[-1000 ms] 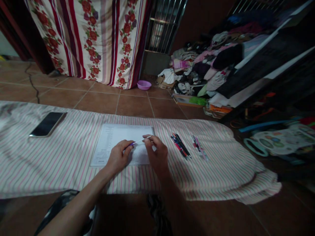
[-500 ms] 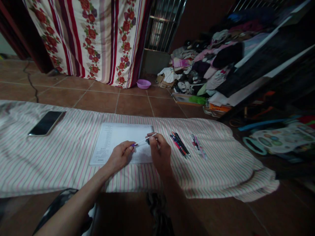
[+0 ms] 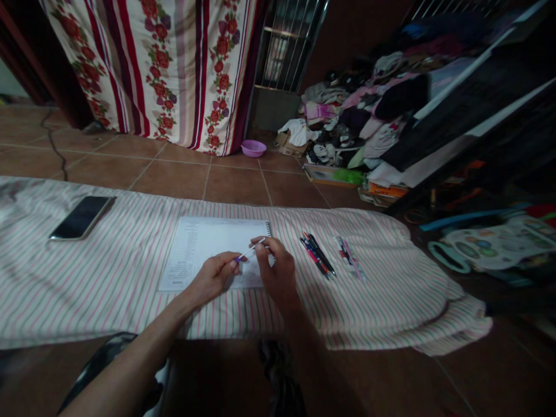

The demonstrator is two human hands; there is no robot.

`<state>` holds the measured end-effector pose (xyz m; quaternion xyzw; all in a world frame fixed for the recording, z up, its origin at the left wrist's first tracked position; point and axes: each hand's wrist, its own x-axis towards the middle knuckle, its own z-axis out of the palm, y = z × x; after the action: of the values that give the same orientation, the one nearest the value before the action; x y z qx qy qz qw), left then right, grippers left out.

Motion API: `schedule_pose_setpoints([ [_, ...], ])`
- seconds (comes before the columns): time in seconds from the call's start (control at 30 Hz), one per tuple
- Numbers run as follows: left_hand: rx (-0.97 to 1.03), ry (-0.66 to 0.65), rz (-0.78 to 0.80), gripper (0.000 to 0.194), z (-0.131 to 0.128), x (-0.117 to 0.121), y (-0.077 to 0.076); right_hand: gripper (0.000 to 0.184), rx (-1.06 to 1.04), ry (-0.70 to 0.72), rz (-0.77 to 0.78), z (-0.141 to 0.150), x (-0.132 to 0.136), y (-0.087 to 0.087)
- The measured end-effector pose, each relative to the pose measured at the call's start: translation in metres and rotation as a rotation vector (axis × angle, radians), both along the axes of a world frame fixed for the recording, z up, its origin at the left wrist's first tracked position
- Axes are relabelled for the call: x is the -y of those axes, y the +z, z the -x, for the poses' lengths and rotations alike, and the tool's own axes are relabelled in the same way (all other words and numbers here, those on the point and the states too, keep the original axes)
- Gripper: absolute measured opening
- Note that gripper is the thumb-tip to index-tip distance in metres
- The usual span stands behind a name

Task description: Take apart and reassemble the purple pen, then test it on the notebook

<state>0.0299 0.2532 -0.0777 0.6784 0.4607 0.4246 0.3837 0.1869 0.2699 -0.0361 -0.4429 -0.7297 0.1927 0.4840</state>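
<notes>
Left hand (image 3: 216,271) and right hand (image 3: 278,267) both pinch a slim white-purple stick (image 3: 251,249) over the notebook (image 3: 217,234); I'd go light, no bending.

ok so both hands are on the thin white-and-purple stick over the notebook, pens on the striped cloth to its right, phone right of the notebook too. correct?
Not the phone: the head view shows it left of the notebook. The rest holds: left hand and right hand on the stick, pens on the striped cloth to the notebook's right.
</notes>
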Motion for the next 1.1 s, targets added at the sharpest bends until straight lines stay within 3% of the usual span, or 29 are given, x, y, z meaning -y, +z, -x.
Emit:
schedule_pose_setpoints([
  [0.37, 0.12, -0.05, 0.105, 0.027, -0.001, 0.003, 0.013, 0.018, 0.023, 0.074, -0.039, 0.007, 0.0, -0.004],
  [0.63, 0.158, -0.062, 0.125, 0.026, 0.002, 0.0, 0.007, 0.016, -0.012, 0.113, -0.054, 0.01, 0.0, -0.006],
  [1.1, 0.217, -0.092, 0.147, 0.028, 0.003, 0.001, 0.012, 0.021, -0.021, 0.129, -0.006, 0.009, 0.001, -0.004],
])
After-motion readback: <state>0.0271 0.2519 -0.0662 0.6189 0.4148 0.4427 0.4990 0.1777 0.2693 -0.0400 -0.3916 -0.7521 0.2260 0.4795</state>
